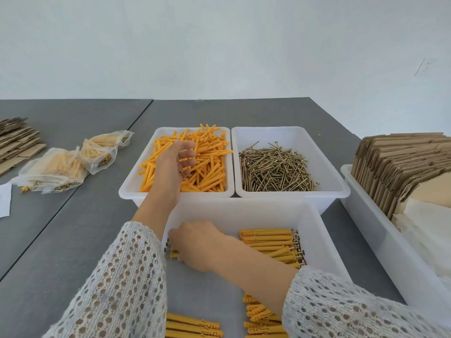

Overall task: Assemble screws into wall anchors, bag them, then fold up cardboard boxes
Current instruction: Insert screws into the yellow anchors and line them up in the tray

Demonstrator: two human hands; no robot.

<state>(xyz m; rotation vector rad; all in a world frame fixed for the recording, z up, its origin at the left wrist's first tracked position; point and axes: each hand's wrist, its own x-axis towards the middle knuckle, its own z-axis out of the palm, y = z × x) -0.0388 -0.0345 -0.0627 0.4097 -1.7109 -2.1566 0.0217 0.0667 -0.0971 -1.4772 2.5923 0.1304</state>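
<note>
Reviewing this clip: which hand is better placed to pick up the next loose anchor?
Left. The left hand hovers, fingers loosely spread, over the bin of loose anchors. The right hand is down in the near bin, gripping assembled anchors at its left side.

Sitting side by side at the far end: anchor bin [131, 184] left, screw bin [339, 189] right. Lying nearer: assembled-anchor bin [324, 240]. Resting far left: filled bags [61, 169]; standing right: cardboard blanks [400, 164].
</note>
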